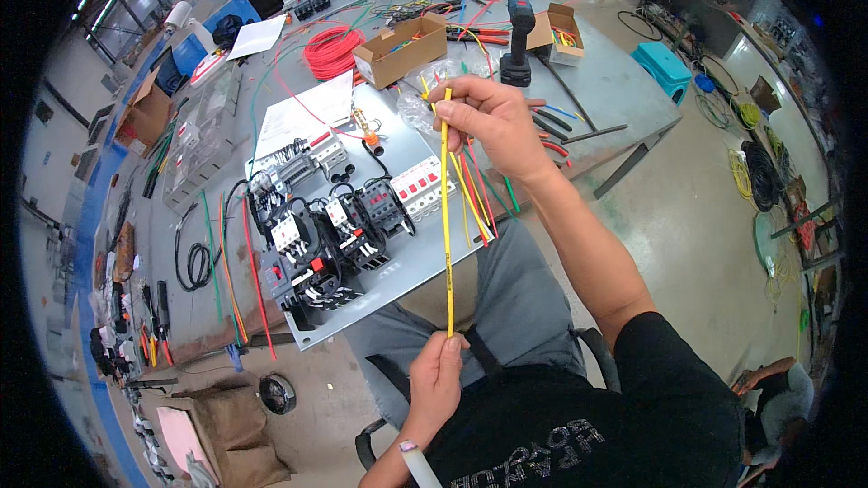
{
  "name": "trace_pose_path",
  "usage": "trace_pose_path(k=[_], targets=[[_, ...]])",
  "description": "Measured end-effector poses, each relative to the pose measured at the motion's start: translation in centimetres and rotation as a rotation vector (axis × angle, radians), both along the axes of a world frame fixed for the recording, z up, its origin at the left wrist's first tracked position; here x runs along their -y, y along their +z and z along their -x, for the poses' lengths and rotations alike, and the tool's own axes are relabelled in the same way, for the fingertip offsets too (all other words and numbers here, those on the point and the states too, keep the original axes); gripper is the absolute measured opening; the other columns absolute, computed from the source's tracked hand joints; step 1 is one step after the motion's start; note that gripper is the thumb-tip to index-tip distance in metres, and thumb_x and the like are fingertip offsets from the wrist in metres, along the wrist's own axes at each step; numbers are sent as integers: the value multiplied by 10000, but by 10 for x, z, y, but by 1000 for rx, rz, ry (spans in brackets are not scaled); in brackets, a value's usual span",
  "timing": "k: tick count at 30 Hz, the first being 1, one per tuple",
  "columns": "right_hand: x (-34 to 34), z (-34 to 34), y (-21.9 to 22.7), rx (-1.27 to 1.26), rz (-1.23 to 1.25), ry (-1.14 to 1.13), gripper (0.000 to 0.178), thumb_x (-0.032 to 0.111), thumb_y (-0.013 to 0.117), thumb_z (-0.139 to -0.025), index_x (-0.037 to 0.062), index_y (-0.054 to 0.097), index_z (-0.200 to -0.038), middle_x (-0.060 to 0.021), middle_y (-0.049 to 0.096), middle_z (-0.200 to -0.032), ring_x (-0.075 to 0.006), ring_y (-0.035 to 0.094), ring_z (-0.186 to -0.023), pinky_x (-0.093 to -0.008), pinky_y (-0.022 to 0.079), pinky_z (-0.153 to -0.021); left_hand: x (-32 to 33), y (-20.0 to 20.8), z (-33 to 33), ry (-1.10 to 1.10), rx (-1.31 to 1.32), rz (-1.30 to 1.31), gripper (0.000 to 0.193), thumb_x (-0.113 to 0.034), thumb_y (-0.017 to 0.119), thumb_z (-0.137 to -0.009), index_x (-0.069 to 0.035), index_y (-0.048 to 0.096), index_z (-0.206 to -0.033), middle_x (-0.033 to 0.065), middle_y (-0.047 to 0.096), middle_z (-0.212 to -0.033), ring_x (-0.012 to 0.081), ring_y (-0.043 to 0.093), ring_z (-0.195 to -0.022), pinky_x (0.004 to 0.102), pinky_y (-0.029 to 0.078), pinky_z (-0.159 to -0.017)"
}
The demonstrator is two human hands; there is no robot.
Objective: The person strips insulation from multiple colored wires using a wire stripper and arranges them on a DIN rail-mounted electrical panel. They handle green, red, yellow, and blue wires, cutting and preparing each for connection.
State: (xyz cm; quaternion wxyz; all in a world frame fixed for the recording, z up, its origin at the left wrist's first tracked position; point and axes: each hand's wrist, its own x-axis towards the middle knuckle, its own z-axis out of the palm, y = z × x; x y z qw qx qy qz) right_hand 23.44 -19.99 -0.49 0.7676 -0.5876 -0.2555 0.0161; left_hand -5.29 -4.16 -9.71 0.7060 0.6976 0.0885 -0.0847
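A straight length of yellow tubing or wire sleeve (pixel 447 226) runs upright between my two hands, over my lap. My right hand (pixel 484 122) pinches its top end between thumb and fingers. Around the bottom end the fingers of my left hand (pixel 437 369) are closed. Behind it, tilted at the table edge, lies a metal mounting plate (pixel 398 282) carrying black contactors (pixel 336 217) with bundled black wiring. A row of white circuit breakers with red switches (pixel 421 188) sits at the plate's right side. Several yellow and red wires (pixel 472 194) lie over the plate's right edge.
On the grey table (pixel 203 262) stand a coil of red wire (pixel 333 52), a cardboard box (pixel 400 47), a cordless drill (pixel 518 41) and a smaller box of wire pieces (pixel 562 36). Pliers handles (pixel 553 126) rest at the right. A teal stool (pixel 662 70) stands on the floor.
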Motion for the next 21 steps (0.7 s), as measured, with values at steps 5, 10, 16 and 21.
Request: trace_pose_path(k=[5, 10, 16, 21], targets=[[-5, 8, -9, -267, -193, 309, 412, 190, 676, -991, -27, 592, -1331, -63, 684, -892, -103, 642, -667, -238, 543, -585, -6, 0, 1, -84, -5, 204, 338, -273, 478, -1107, 30, 623, -1073, -55, 416, -644, 41, 363, -563, 237, 305, -516], [-8, 20, -12, -297, -282, 366, 445, 177, 682, -984, -33, 561, -1358, -74, 672, -873, -104, 649, -640, -227, 539, -564, -13, 2, 3, -161, -1, 222, 327, -274, 468, -1113, 9, 631, -1114, -68, 415, -680, 26, 353, -598, 207, 287, -546], [-6, 25, -17, -44, -29, 81, 309, 125, 641, -996, -33, 617, -1261, -52, 683, -841, -77, 650, -652, -223, 548, -576, -17, -11, -6, 38, -141, 210, 343, -296, 468, -1113, -18, 629, -994, -54, 425, -626, 38, 344, -521, 228, 284, -483], [-14, 48, -22, -200, -25, 312, 251, 141, 636, -1005, -30, 630, -1190, -72, 702, -833, -92, 673, -649, -238, 567, -568, -18, 1, -6, -15, -109, 362, 338, -302, 481, -1109, -4, 615, -1023, -48, 396, -624, 45, 327, -515, 231, 275, -477]])
